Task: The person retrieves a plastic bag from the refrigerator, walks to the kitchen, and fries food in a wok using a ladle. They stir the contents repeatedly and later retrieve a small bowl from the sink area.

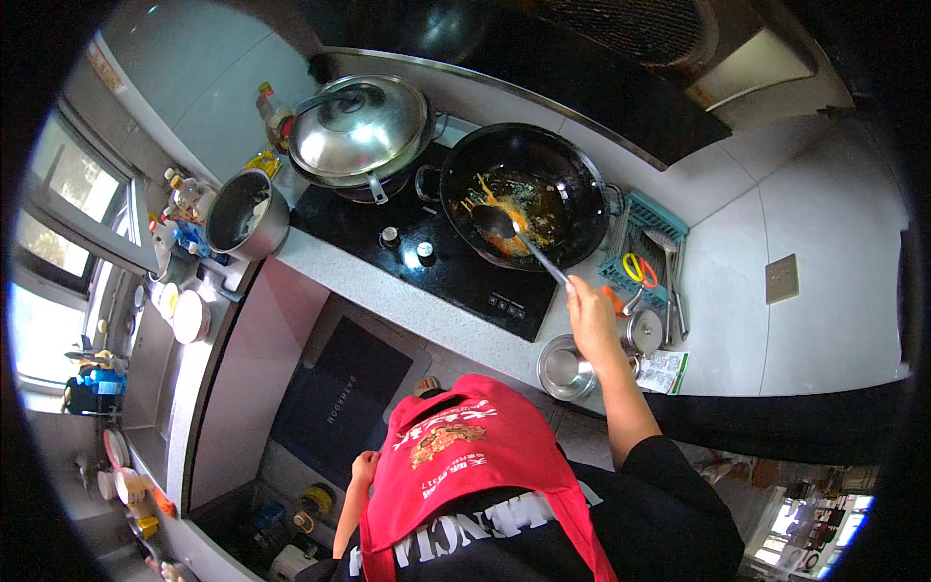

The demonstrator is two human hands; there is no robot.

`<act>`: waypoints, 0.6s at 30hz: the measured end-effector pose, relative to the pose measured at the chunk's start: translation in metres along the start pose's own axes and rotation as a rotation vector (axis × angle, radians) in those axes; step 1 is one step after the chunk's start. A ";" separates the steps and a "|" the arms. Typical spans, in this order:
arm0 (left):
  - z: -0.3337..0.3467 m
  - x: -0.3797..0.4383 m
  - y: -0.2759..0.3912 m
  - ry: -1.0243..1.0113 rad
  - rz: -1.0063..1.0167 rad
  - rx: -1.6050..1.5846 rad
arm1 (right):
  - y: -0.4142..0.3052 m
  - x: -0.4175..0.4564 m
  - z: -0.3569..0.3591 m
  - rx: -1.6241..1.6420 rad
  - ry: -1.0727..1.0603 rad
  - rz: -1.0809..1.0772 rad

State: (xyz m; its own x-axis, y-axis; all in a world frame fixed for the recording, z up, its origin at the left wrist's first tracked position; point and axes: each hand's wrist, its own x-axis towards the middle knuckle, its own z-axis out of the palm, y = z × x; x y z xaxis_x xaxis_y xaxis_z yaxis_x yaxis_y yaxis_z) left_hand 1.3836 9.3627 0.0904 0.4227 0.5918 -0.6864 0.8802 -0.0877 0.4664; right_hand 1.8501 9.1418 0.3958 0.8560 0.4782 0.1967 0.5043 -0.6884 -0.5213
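My right hand (590, 320) grips the handle of a ladle (542, 256) to the right of the stove. The ladle's dark bowl rests low in a black wok (574, 167), in orange-yellow food (513, 225) and glossy brown liquid. My left hand (365, 467) hangs beside the red apron (473, 436), away from the counter. Its fingers look curled, but their inner side is hidden. On the other burner stands a second pan under a domed steel lid (364, 131), its contents hidden.
A deep metal pot (251, 218) stands left of the black cooktop (436, 254). Near my right forearm are a steel bowl (566, 367), a lidded steel canister (644, 332) and a teal rack (654, 218) with scissors (640, 270). Further left lies the sink (149, 385).
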 end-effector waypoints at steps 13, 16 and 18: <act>-0.001 -0.005 0.001 -0.004 -0.037 -0.029 | 0.041 0.017 0.033 -0.265 0.017 -0.019; -0.002 -0.009 0.004 0.000 -0.052 -0.029 | 0.043 0.024 0.031 -0.267 0.065 -0.025; -0.003 -0.012 0.007 -0.003 -0.064 -0.013 | 0.045 0.028 0.030 -0.211 0.198 -0.133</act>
State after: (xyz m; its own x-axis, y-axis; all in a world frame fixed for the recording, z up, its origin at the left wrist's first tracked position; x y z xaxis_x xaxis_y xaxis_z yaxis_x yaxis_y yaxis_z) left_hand 1.3837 9.3571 0.1037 0.3667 0.5931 -0.7167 0.9025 -0.0399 0.4287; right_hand 1.8938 9.1404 0.3526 0.7762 0.4699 0.4202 0.6077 -0.7352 -0.3004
